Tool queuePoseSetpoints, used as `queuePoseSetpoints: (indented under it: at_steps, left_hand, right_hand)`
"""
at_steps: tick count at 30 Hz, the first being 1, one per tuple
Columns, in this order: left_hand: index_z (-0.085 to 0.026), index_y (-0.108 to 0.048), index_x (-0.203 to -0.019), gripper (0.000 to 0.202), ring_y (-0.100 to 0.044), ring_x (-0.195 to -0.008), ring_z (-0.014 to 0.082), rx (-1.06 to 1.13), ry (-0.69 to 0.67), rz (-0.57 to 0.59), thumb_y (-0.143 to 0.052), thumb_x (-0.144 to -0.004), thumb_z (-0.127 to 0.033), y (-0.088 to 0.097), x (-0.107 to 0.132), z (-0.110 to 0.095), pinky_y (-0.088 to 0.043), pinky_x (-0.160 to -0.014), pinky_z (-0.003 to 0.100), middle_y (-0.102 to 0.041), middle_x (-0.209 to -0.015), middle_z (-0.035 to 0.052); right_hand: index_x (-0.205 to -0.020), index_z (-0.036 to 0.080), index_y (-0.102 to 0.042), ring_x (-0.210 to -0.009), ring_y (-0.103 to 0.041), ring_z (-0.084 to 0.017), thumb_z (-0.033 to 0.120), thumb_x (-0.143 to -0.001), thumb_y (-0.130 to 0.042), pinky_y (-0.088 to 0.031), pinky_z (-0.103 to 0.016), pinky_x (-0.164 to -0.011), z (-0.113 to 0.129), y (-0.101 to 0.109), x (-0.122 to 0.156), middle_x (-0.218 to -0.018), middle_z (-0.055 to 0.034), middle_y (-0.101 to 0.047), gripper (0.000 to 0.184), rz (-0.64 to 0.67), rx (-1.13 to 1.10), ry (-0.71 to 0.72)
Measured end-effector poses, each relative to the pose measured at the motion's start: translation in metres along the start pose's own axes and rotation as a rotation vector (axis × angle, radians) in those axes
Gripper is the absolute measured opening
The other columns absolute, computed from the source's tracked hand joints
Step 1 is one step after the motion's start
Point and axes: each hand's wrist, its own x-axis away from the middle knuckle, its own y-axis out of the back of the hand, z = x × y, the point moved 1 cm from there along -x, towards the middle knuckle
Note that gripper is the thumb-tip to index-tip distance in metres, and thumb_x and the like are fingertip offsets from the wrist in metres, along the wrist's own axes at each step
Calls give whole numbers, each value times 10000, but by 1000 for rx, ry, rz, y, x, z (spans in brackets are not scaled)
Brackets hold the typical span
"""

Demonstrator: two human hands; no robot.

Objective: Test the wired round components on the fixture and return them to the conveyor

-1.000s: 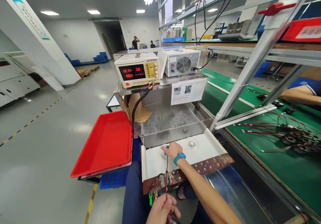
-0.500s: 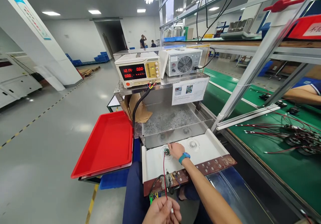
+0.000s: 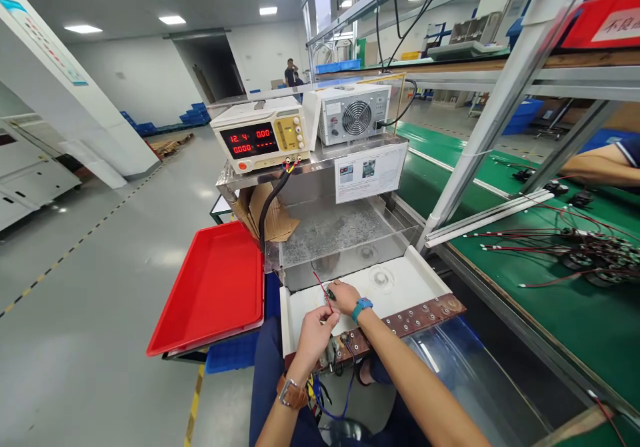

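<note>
My left hand (image 3: 315, 330) is closed in a pinch on a red wire (image 3: 321, 283), whose free end sticks up and to the left. Right beside it, my right hand (image 3: 345, 296) grips a small dark part with a green circuit board (image 3: 331, 294), mostly covered by the fingers. Both hands are over the white fixture bed (image 3: 407, 273), near its left side. A clear round fitting (image 3: 381, 278) is set in the bed to the right. Along the bed's near edge runs a brown strip (image 3: 425, 309) with metal studs, and cables hang below it.
A power supply (image 3: 261, 137) with red digits and a grey fan unit (image 3: 356, 115) stand on the metal shelf. To the left lies a red tray (image 3: 213, 287). On the green conveyor (image 3: 500, 300) are wired parts (image 3: 595, 253); another person's arm (image 3: 597, 165) rests beyond.
My left hand has moved up and forward from the lower edge to beside my right hand, bringing the red wire along. My right hand now covers more of the small part. The view has shifted slightly.
</note>
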Motion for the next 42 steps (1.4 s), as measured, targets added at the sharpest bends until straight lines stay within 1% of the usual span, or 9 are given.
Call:
queuePoseSetpoints:
  at_steps: [2, 5, 9, 14, 21, 29, 34, 37, 42]
  left_hand:
    - [-160, -688, -724, 290, -556, -705, 166, -83, -11, -5, -565, -768, -419, -4, -4, 10, -412, -702, 266, -677, -719, 26]
    - [-159, -698, -711, 249, -575, -694, 176, -122, -6, 6, -581, -746, -375, -11, -6, 23, -422, -714, 275, -688, -694, 26]
    - [-155, -704, -700, 256, -584, -686, 181, -154, -9, 25, -568, -751, -366, -16, -7, 31, -433, -710, 280, -696, -677, 29]
    - [-161, -705, -696, 253, -598, -687, 182, -192, 1, 51, -576, -746, -372, -17, -9, 34, -435, -697, 271, -708, -685, 26]
    - [-169, -668, -640, 253, -547, -599, 154, -233, 51, 39, -568, -732, -383, -20, -12, 40, -369, -591, 243, -646, -590, 1]
    - [-167, -665, -651, 202, -558, -636, 164, -243, 73, 19, -573, -719, -334, -20, -10, 40, -373, -614, 252, -661, -627, 9]
    - [-169, -643, -604, 174, -543, -609, 167, -241, 85, -10, -571, -701, -296, -21, -9, 38, -363, -600, 262, -633, -582, 6]
    - [-166, -639, -593, 165, -548, -620, 173, -246, 94, -26, -563, -694, -273, -21, -8, 38, -355, -600, 267, -637, -592, 16]
    - [-167, -630, -585, 148, -514, -604, 160, -262, 103, -39, -551, -680, -248, -22, -9, 38, -318, -578, 263, -605, -577, 5]
  right_hand:
    - [-1086, 187, -627, -984, -617, -221, 346, -843, -601, -412, -280, -782, -1, -2, -1, -1113, -103, -640, 291, -2, -3, -17]
    - [-1082, 196, -636, -999, -613, -221, 343, -836, -616, -409, -273, -793, -3, -5, -2, -1095, -93, -653, 288, -9, -15, -40]
    - [-1075, 195, -633, -1011, -604, -215, 343, -835, -630, -401, -267, -804, -5, -8, -3, -1081, -88, -658, 282, -21, -35, -36]
    - [-1061, 183, -623, -978, -614, -222, 349, -844, -625, -402, -271, -766, -7, -9, -2, -1042, -94, -663, 272, -49, -17, -7]
    - [-1039, 184, -630, -968, -619, -227, 372, -833, -635, -405, -273, -749, -4, -7, 0, -1034, -93, -666, 279, -41, -15, -12]
    - [-1045, 185, -631, -981, -623, -232, 334, -816, -636, -412, -275, -761, 4, 2, 5, -1057, -93, -665, 273, -31, -27, -25]
    - [-1024, 189, -637, -977, -628, -241, 316, -793, -630, -418, -283, -768, 4, -2, 4, -1045, -93, -672, 263, -42, -42, -25]
    - [-1011, 200, -639, -973, -630, -244, 298, -770, -633, -420, -286, -773, 4, -5, 3, -1040, -88, -674, 261, -54, -66, -28]
    - [-1026, 204, -636, -998, -624, -239, 270, -756, -619, -419, -285, -805, 8, -3, 3, -1056, -83, -668, 278, -41, -77, -38]
